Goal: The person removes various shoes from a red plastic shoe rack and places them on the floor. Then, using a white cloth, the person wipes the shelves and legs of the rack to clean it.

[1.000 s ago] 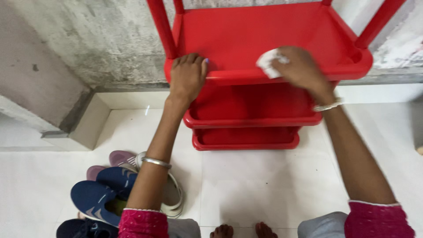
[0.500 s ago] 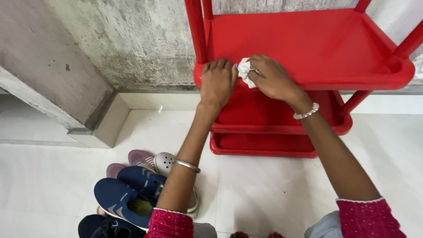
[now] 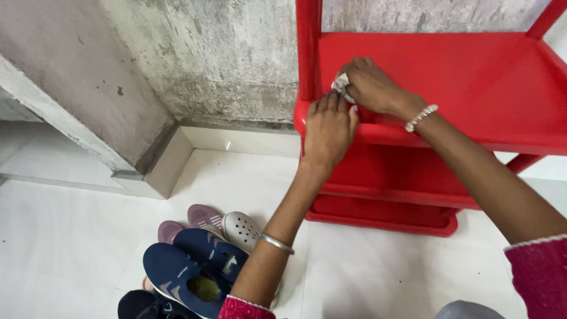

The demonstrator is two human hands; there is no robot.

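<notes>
On red rack [image 3: 472, 77] corner, cloth [image 3: 341, 82] under right hand [image 3: 372, 85], left hand [image 3: 328, 130] beside

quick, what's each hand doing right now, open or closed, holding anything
Left hand: open, fingers curled over the front rim of the red plastic rack, holding nothing.
Right hand: closed on a crumpled white cloth, pressed into the shelf's left corner.

Person, two bare arms: left hand [image 3: 328, 131] with pale painted nails and a thin silver bangle [image 3: 277, 243]; right hand [image 3: 371, 87] with a white beaded bracelet [image 3: 420, 118]; both sleeves [image 3: 540, 274] magenta-pink, edged in pale trim.
</notes>
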